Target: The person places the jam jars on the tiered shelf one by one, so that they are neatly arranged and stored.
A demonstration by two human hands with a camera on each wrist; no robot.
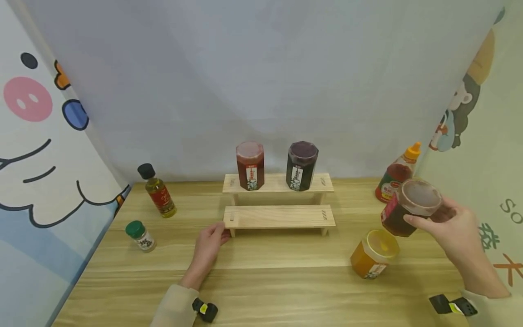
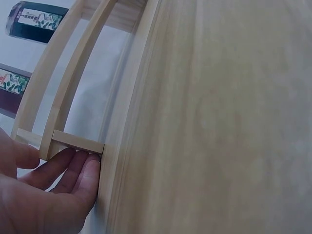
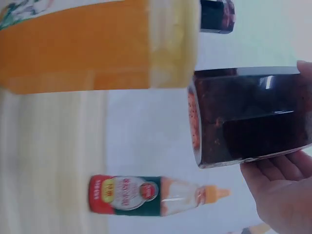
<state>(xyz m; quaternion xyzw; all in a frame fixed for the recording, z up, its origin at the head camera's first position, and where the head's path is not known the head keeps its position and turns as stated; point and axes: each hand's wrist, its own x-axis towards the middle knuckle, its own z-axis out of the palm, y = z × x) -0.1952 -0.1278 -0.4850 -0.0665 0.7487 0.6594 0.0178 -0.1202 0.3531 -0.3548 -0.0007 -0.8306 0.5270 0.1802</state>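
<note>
clasping dark-red faceted jar (image 1: 404, 213) in right hand (image 1: 457, 227), tilted, raised near right edge of tabletop (image 1: 286, 290); pinching pale wooden two-tier rack (image 1: 279, 217) with left hand (image 1: 208, 245), at front left corner. likely carrying step; next, probably best to level it, clearing amber faceted jar (image 1: 372, 256).

In the head view we see a dark red, pink-labelled jar (image 1: 411, 208) towards half past three, an amber jar (image 1: 372, 256) at four o'clock, a green-capped shaker (image 1: 140, 236) at eight, and a black-lined white panel (image 1: 41, 154) with a pink patch (image 1: 27, 99) near ten.
</note>
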